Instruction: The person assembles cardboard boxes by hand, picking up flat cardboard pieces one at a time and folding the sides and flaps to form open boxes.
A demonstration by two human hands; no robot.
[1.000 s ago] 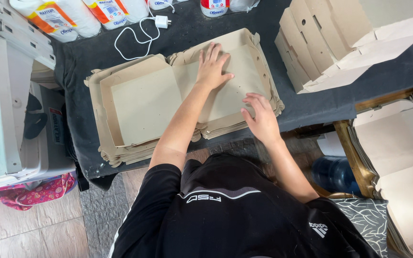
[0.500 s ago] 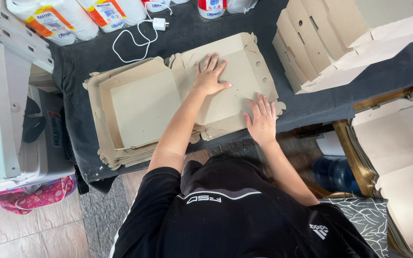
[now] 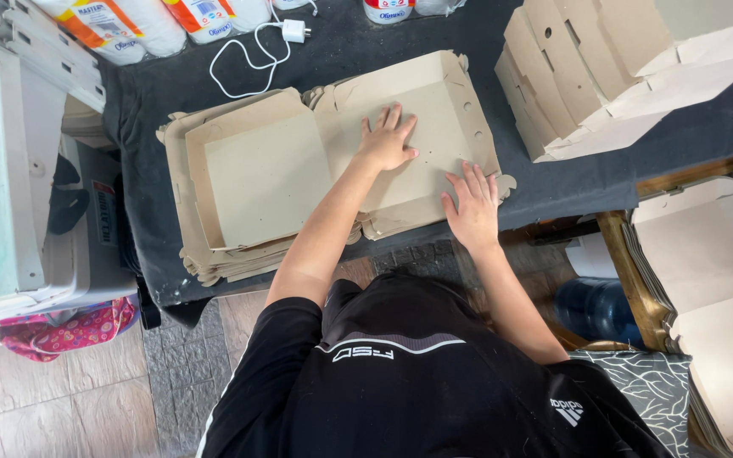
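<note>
Pressing flat on the topmost cardboard box blank (image 3: 422,127), both hands lie open, palms down, fingers spread, gripping nothing. The left hand (image 3: 388,142) sits near the middle of the blank, much where it was half a second ago; a second ago it lay a little higher, closer to the far edge. The right hand (image 3: 472,206) has slid along the near edge: a second ago it was curled at the front corner, and now it is flattened, fingers pointing away from the body, covering the blank's near right corner by the notched flap.

The blank rests on the right half of a stack of flat blanks (image 3: 248,182), on the dark cloth of the worktop (image 3: 341,55). It lies under both palms, tilted slightly so its far right corner points toward a leaning pile of folded boxes (image 3: 570,72). The left half of the stack, with a square panel uppermost, lies untouched just beside the left forearm and has not shifted.

Beyond the stack, a white charger with its cable (image 3: 256,51) lies on the cloth, well apart from the hands, near a row of white bottles (image 3: 154,21) at the far edge.
</note>
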